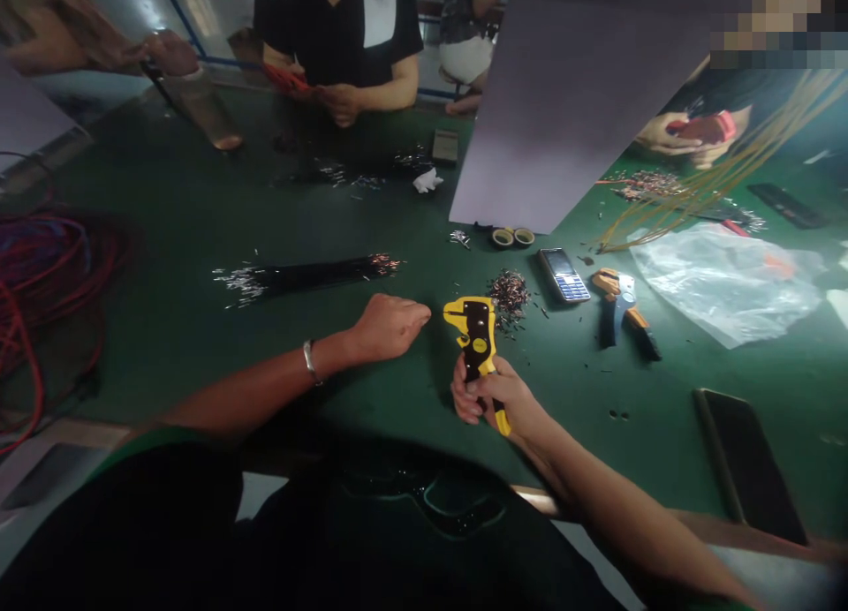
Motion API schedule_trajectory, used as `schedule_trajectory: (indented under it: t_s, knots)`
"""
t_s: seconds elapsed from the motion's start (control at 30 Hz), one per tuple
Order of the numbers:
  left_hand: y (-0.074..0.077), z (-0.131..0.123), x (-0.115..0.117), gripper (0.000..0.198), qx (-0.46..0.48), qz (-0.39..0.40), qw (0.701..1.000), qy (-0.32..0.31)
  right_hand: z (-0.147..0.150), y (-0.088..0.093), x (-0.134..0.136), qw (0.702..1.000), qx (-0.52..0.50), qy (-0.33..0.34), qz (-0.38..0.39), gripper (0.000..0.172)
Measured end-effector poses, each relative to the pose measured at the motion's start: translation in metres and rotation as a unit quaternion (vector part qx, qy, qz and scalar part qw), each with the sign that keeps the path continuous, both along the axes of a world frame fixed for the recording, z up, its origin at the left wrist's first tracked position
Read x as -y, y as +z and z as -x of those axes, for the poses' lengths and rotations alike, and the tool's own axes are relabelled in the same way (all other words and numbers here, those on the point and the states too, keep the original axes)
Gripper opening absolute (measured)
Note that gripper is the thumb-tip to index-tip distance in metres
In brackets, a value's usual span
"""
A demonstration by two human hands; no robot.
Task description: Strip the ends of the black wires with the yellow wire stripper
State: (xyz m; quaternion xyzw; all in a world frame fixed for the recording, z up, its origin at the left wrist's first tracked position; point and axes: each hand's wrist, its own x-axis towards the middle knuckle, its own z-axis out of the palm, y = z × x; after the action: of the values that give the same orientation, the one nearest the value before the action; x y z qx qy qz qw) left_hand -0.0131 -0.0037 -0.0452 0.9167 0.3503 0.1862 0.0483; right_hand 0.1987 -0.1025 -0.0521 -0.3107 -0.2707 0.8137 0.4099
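My right hand (pixel 507 395) is wrapped round the handles of a yellow and black wire stripper (pixel 478 333), its jaws pointing left. Just left of those jaws is my left hand (pixel 392 327), its fingers pressed together in a pinch. Whatever that pinch holds, if anything, is too small or hidden to make out. Beyond the left hand lies a bundle of black wires (pixel 318 274), with silvery tips at its left end and copper-coloured tips at its right. A heap of small dark and coppery scraps (pixel 509 293) lies behind the stripper's head.
To the right lie a keypad phone (pixel 563 275), an orange and grey wire stripper (pixel 623 311), a plastic bag (pixel 729 280) and a smartphone (pixel 748 461). Red and blue cables (pixel 46 284) are piled at the left. A pale partition (pixel 543 108) stands ahead, with co-workers across the green table (pixel 199 214).
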Motion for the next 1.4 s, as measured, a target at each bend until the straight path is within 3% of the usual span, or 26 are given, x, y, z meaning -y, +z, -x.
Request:
schedule_trajectory:
  t_s: [0.2, 0.5, 0.67, 0.77, 0.87, 0.97, 1.03, 1.27, 1.33, 1.4]
  knots:
    - [-0.001, 0.005, -0.003, 0.028, -0.007, -0.028, 1.000, -0.003, -0.002, 0.009, 0.004, 0.999, -0.015, 0.029, 0.023, 0.017]
    - [-0.003, 0.010, 0.001, 0.027, -0.036, -0.075, 0.996, -0.030, -0.011, 0.024, 0.005, 0.999, 0.027, 0.019, 0.036, 0.018]
    - [0.001, 0.008, 0.002, 0.030, -0.019, -0.036, 0.999, -0.035, -0.015, 0.030, 0.005, 0.998, 0.041, 0.014, 0.044, 0.019]
    - [0.008, 0.008, 0.002, 0.030, -0.012, 0.023, 1.000, -0.005, -0.015, 0.032, 0.003, 0.999, 0.041, -0.013, 0.033, 0.017]
    - [0.022, 0.010, 0.002, 0.029, -0.031, 0.033, 0.999, 0.013, -0.017, 0.030, 0.002, 0.998, 0.036, -0.047, 0.019, 0.014]
    - [0.038, 0.014, 0.002, 0.025, -0.009, 0.003, 1.000, 0.020, -0.017, 0.025, 0.004, 0.998, 0.034, -0.049, 0.021, 0.014]
    - [0.046, 0.017, 0.002, 0.024, 0.023, -0.035, 0.997, 0.058, -0.015, 0.023, 0.006, 0.999, 0.028, -0.040, 0.015, 0.014]
    - [0.057, 0.020, 0.017, 0.017, 0.148, -0.119, 0.978, 0.084, -0.010, 0.032, 0.010, 0.999, 0.015, -0.020, -0.035, 0.015]
    - [0.059, 0.014, 0.027, 0.018, 0.193, -0.077, 0.974, 0.093, -0.009, 0.035, 0.011, 0.998, 0.011, -0.027, -0.048, 0.015]
    - [0.057, 0.007, 0.033, 0.027, 0.209, 0.078, 0.971, 0.088, -0.007, 0.037, 0.012, 0.998, 0.009, -0.033, -0.055, 0.015]
